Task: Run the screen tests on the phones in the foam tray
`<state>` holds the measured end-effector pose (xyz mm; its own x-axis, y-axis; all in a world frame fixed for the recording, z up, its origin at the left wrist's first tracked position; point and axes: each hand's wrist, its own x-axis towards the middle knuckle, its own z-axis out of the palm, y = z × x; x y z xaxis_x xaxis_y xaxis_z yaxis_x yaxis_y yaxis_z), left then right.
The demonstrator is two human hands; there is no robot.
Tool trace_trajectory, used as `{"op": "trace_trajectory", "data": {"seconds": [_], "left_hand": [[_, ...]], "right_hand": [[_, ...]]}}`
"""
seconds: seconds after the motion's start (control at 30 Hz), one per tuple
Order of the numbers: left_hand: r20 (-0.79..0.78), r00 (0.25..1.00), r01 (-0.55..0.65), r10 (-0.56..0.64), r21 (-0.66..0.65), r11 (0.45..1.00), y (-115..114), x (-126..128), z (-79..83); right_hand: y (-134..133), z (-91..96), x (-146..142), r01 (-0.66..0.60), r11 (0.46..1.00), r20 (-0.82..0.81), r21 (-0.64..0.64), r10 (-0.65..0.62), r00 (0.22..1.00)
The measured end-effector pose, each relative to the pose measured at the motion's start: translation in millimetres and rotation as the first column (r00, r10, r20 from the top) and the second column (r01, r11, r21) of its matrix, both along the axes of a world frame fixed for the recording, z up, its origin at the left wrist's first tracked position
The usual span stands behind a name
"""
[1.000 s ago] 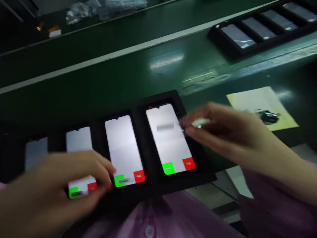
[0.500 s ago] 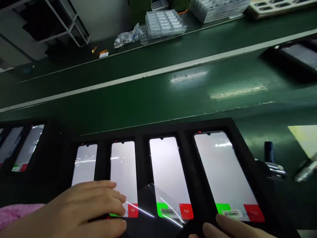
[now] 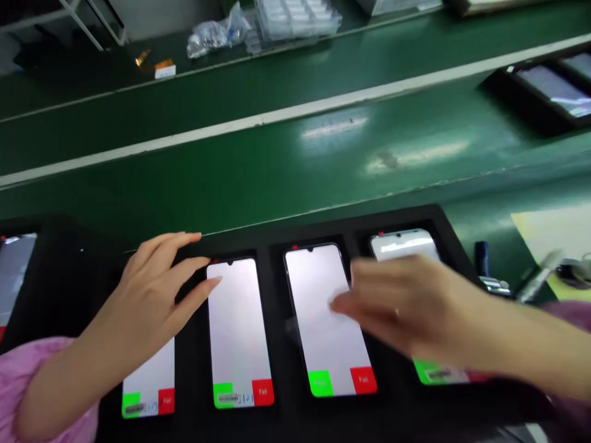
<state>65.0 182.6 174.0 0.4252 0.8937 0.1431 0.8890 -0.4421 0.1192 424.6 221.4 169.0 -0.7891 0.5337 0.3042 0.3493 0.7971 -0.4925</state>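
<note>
Black tray (image 3: 270, 277) on near part of green table (image 3: 184, 197); four phones lie in its slots, screens lit white, coloured blocks along the near ends. Left hand (image 3: 161, 286): above the leftmost phone (image 3: 150, 375), hiding its far part; fingers loosely spread, thumb and forefinger apart, nothing seen in the grasp. Thumb tip at the far left corner of the second phone (image 3: 237, 326); contact cannot be told. Right hand (image 3: 410, 301): blurred, fingers drawn close together, tips over the right side of the third phone (image 3: 316, 307); cannot tell whether anything is held. Same hand covers the middle of the rightmost phone (image 3: 406, 242). Barcode labels on the leftmost, second and rightmost phones, near ends. Right of tray: yellow-edged paper (image 3: 535, 240). Far side: plastic bag (image 3: 215, 37) beside clear plastic trays (image 3: 300, 18).
</note>
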Motion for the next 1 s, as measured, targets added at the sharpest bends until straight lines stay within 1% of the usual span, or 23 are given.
{"op": "trace_trajectory", "data": {"seconds": [0.03,0.07,0.1,0.13,0.17,0.2,0.33,0.47,0.53,0.67,0.77,0.83,0.9,0.97,1.0], "left_hand": [[0.007,1.000,-0.002,0.002,-0.004,1.000,2.6,-1.1,-3.4],[0.018,1.000,0.006,-0.006,-0.007,1.000,4.6,-2.2,-6.1],[0.023,1.000,0.016,-0.016,-0.002,1.000,6.1,-3.3,-8.1],[0.020,1.000,0.023,-0.023,0.007,1.000,7.3,-4.3,-9.3],[0.013,1.000,0.028,-0.029,0.016,0.999,8.1,-5.2,-9.9],[0.003,0.999,0.032,-0.032,0.019,0.999,8.7,-5.9,-10.0],[-0.003,1.000,0.025,-0.025,0.026,0.999,9.0,-4.6,-9.2],[0.047,0.999,-0.001,0.000,0.031,1.000,7.0,-2.7,-8.9],[0.055,0.998,-0.021,0.020,0.019,1.000,6.5,-3.7,-8.8],[0.069,0.996,-0.053,0.052,0.014,0.998,7.9,-4.5,-8.3],[0.115,0.989,-0.092,0.092,-0.001,0.996,11.2,-0.4,-7.3],[0.169,0.980,-0.105,0.107,-0.019,0.994,13.5,3.6,-5.3],[0.204,0.972,-0.108,0.114,-0.041,0.993,12.2,7.1,-1.1],[0.258,0.961,-0.080,0.099,-0.080,0.994,2.3,9.0,6.3],[0.292,0.953,-0.045,0.080,-0.126,0.991,-7.3,9.5,11.0]], "right_hand": [[15.0,1.7,-2.3,0.111,0.983,-0.083,-0.149,-0.124,0.989],[27.3,2.4,-3.5,0.201,0.935,-0.139,-0.291,-0.250,0.958],[36.2,2.5,-3.8,0.271,0.868,-0.172,-0.417,-0.367,0.914],[41.7,2.6,-3.4,0.316,0.806,-0.189,-0.501,-0.458,0.869],[44.0,3.0,-2.5,0.338,0.763,-0.199,-0.552,-0.514,0.834],[43.6,4.0,-1.4,0.348,0.742,-0.211,-0.572,-0.544,0.812],[26.5,12.7,3.0,0.383,0.749,-0.251,-0.541,-0.579,0.776],[6.1,20.7,4.7,0.366,0.772,-0.274,-0.519,-0.556,0.784],[-2.0,22.0,4.5,0.361,0.788,-0.285,-0.498,-0.542,0.790],[-15.3,20.7,3.1,0.376,0.803,-0.283,-0.463,-0.536,0.795],[-23.9,20.4,1.0,0.390,0.812,-0.268,-0.434,-0.530,0.805],[-29.2,22.1,-0.8,0.415,0.802,-0.248,-0.431,-0.547,0.800],[-33.6,24.4,-2.1,0.439,0.780,-0.210,-0.446,-0.568,0.796],[-38.1,25.2,-1.8,0.465,0.754,-0.156,-0.463,-0.586,0.795],[-40.9,24.4,-0.9,0.466,0.748,-0.121,-0.473,-0.579,0.806]]}}
